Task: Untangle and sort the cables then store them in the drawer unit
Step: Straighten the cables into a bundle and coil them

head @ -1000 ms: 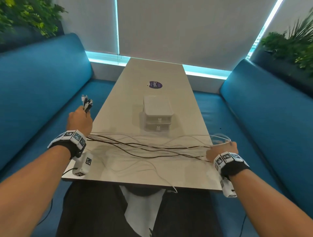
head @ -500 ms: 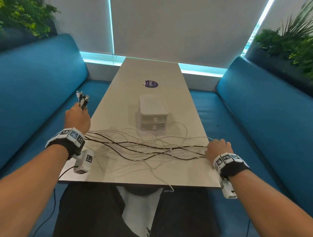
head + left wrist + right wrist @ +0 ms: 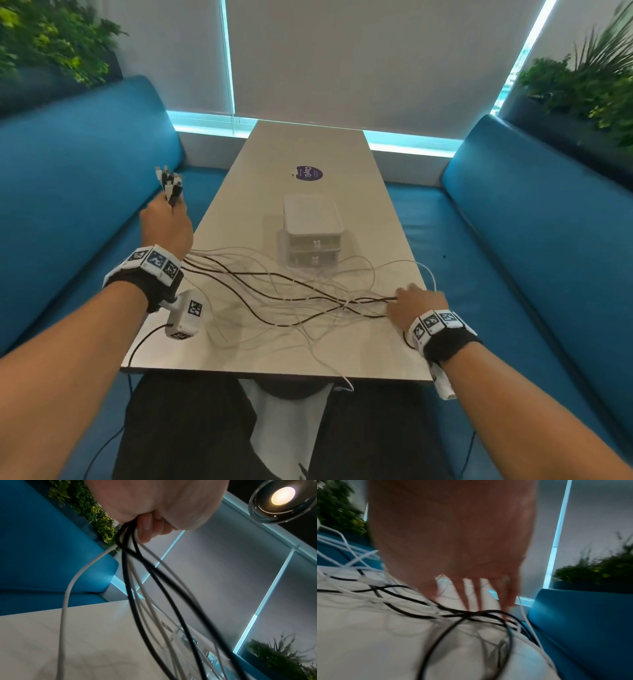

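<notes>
A person sits at the near end of a long pale table (image 3: pixel 239 346) with blue padded benches on either side. A small white drawer unit (image 3: pixel 312 230) stands upright on the table's middle line, its two drawer fronts facing the person and both closed.

Between the drawer unit and the person, a loose tangle of black and white cables (image 3: pixel 291 298) sprawls across the table, crossing from one side to the other. One white strand trails over the table's near edge.

The left hand (image 3: pixel 166 224) is raised to the left of the drawer unit, just off the table's left edge. Its fingers are curled into a fist around a bundle of cable ends, and the plugs (image 3: pixel 169 183) stick up above the knuckles. In the left wrist view, black and white strands hang from the closed fingers (image 3: pixel 145 526) down toward the table.

The right hand (image 3: pixel 416 303) is low on the table to the right of the drawer unit and nearer the person, close to the table's right edge. In the blurred right wrist view its fingers (image 3: pixel 507 595) point straight down and slightly spread, with the tips at or just above a crossing of black cables (image 3: pixel 471 615); whether they touch cannot be told. They are not curled round anything.

Beyond the drawer unit, a round purple sticker (image 3: pixel 309 173) lies on the table.
</notes>
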